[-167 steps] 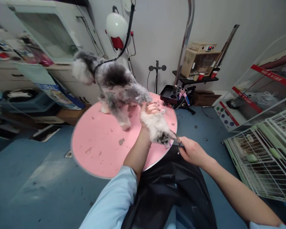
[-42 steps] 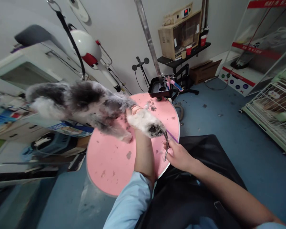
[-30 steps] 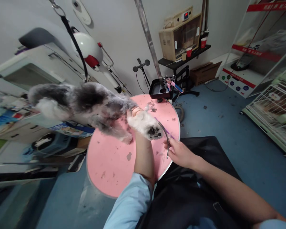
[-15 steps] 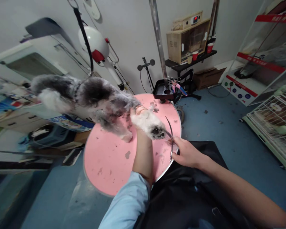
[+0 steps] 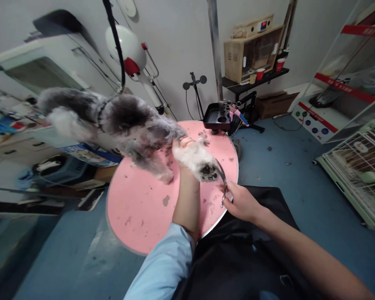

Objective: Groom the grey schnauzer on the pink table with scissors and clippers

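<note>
Blue floor [image 5: 287,166] around us, dark bits scattered on it, pale wall [image 5: 181,33] behind. Shelf unit [image 5: 343,87] with red strips at far right, pale green wire cage [image 5: 362,166] just in front of it. Pink round counter [image 5: 137,208] in the middle, with loose fur [image 5: 203,139] on it. Our black apron [image 5: 237,254] covers part of its near edge; our left forearm [image 5: 187,200] crosses over it. Beyond: wooden box [image 5: 233,60] and red cups [image 5: 260,74] on a black shelf [image 5: 242,86]; white dryer head [image 5: 131,48], black strap [image 5: 116,41] in front of it. Black tray [image 5: 215,126] by the metal post [image 5: 214,46] at the far rim, pink-and-blue pliers [image 5: 237,113] at its side.

Dog [image 5: 125,114]: grey coat, dark patch on the back, off to our left. One foot on the counter; one white hind leg [image 5: 192,157] stretched toward us, dark underside of the paw [image 5: 208,171] facing us.

Left hand [image 5: 183,143]: fingers wrapped round that leg above the paw, palm mostly hidden by fur. Right hand [image 5: 242,202]: fingers closed on the handles of curved scissors [image 5: 221,173], blade end just beside the paw. We can't tell if it touches fur, or how far apart the blades are.
</note>
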The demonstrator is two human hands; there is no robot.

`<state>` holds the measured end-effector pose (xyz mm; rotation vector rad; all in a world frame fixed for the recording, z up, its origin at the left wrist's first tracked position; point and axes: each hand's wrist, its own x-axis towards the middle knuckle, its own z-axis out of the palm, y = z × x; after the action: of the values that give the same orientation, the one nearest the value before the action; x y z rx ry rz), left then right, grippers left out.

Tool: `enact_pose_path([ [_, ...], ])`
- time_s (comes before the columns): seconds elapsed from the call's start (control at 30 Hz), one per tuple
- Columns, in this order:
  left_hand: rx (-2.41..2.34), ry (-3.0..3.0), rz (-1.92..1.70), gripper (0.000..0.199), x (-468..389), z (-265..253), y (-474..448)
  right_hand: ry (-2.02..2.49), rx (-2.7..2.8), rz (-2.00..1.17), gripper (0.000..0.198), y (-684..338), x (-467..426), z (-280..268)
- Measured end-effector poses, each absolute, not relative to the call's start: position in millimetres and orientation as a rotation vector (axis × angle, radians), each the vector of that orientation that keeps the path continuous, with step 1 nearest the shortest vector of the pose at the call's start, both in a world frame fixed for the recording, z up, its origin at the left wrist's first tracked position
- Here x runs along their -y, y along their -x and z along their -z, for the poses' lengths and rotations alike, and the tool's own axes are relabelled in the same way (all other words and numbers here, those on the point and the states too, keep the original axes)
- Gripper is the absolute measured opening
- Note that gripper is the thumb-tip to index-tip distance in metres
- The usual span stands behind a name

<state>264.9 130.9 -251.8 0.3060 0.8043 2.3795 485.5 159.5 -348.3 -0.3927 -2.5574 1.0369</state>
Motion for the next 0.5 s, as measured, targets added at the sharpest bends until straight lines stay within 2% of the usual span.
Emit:
enact_pose_path([
  [0.2, -0.713, -0.291, -2.400, 0.051, -131.6, 255.3, -265.0, 0.375, 2.607, -0.974, 0.020, -487.9, -171.4, 340.0],
  [0.5, -0.793, -0.239, -2.345, 0.049, -134.6, 255.5, -261.0, 0.323, 2.819, -0.819, 0.021, -498.8, -207.6, 310.3],
])
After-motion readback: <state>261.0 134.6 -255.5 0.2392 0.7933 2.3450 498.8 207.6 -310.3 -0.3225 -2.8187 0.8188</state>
